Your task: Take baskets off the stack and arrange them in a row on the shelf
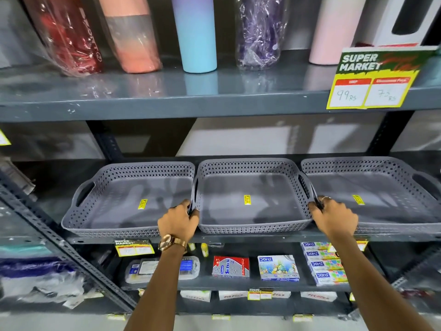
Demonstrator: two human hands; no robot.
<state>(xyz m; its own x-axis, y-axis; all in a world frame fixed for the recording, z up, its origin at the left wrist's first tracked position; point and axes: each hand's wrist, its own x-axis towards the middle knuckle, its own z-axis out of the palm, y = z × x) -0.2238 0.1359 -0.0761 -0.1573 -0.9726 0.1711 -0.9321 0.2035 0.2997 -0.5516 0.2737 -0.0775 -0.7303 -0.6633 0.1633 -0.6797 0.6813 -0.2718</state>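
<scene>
Three shallow grey perforated baskets stand side by side on the middle shelf [238, 238]. The left basket [124, 199] and the right basket [381, 194] flank the middle basket [250, 197], and their rims touch. Each has a yellow sticker on its floor. My left hand [179, 217] grips the middle basket's left handle. On that basket's right handle my right hand [334, 215] is closed, with a ring on one finger. A gold watch sits on my left wrist. No stack of baskets is in view.
The shelf above carries tall bottles, among them a blue one [194, 34], and a yellow price sign [374, 80] hangs on its edge. Boxes of stationery [278, 267] lie on the shelf below. A slanted metal upright [59, 249] runs along the left.
</scene>
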